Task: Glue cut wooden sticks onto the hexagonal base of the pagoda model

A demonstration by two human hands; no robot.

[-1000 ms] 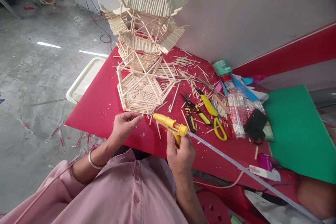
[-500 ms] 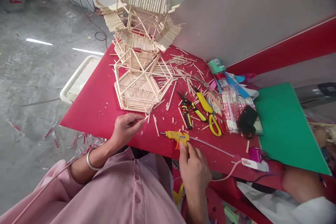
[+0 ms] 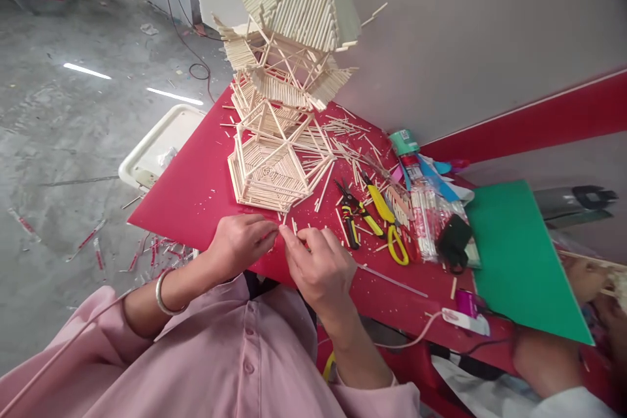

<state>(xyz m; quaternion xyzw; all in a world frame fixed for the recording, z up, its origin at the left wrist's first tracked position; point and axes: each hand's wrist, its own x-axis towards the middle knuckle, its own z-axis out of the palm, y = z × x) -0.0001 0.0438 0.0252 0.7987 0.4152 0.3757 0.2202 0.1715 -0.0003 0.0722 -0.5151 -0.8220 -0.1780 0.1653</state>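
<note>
My left hand [image 3: 247,245] is closed in a pinch at the table's front edge, on a short thin wooden stick that its fingers almost fully cover. Close against its fingertips is my right hand [image 3: 321,268], with thumb and fingers drawn together; whatever lies between them is too small to make out. The glue gun is hidden behind my right hand; its clear glue stick [image 3: 392,279] shows to the right. Just beyond my hands stands a hexagonal wooden-stick frame [image 3: 269,173]. Behind it rises a tiered stick tower with a slatted roof [image 3: 304,3].
Loose sticks [image 3: 345,127] litter the red table [image 3: 181,192]. Pliers [image 3: 360,212], yellow-handled scissors [image 3: 386,215], bagged sticks [image 3: 424,219] and a green board [image 3: 524,261] lie to the right. Another person's arm [image 3: 548,359] is at lower right. A white stool [image 3: 157,150] stands left.
My right hand has let go of the glue gun and moved left and up to my left fingertips. The view has shifted slightly, and my left hand keeps its pinch.
</note>
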